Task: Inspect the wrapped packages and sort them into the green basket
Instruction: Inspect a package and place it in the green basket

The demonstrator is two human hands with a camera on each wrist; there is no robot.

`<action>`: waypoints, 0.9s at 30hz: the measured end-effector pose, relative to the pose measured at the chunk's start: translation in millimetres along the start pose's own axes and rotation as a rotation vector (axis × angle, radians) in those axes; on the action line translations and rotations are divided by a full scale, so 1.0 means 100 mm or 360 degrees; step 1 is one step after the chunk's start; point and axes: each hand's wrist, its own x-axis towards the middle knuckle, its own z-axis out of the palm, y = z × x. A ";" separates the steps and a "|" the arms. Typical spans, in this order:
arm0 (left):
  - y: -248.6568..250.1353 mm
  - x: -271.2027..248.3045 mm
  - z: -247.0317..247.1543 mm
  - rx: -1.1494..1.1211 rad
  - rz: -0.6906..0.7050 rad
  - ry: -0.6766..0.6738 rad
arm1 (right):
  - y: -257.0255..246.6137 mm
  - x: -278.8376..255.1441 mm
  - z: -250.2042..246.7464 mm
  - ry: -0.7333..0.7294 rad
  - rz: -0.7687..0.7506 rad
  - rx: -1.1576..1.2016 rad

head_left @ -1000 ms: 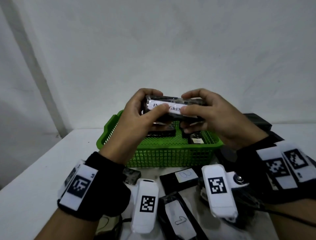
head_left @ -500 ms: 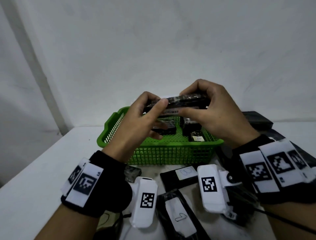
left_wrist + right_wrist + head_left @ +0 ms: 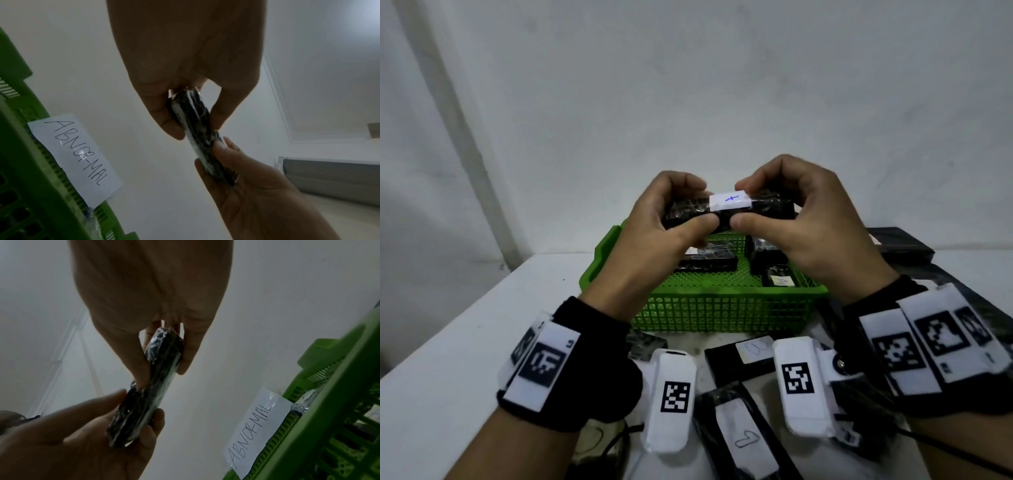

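Observation:
A black plastic-wrapped package (image 3: 729, 209) with a small white label bearing a blue mark is held level above the green basket (image 3: 722, 306). My left hand (image 3: 671, 212) grips its left end and my right hand (image 3: 777, 209) grips its right end, fingers on top and thumbs on the near side. The left wrist view shows the package (image 3: 197, 129) edge-on between both hands, and so does the right wrist view, package (image 3: 152, 378). Several wrapped packages (image 3: 709, 258) lie inside the basket.
More black packages with handwritten white labels (image 3: 743, 442) lie on the white table in front of the basket, another (image 3: 753, 353) just behind. A paper label reading ABNORMAL (image 3: 76, 157) is taped to the basket wall. Dark flat packages (image 3: 900, 245) sit at the right. A white wall stands behind.
The package has been turned over in both hands: the printed label that faced me is gone from view and a small white label with a blue mark now faces up.

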 end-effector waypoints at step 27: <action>0.07 0.02 -0.04 -0.0649 -0.0199 -0.0218 | 0.08 0.02 -0.05 0.0217 0.0122 -0.0024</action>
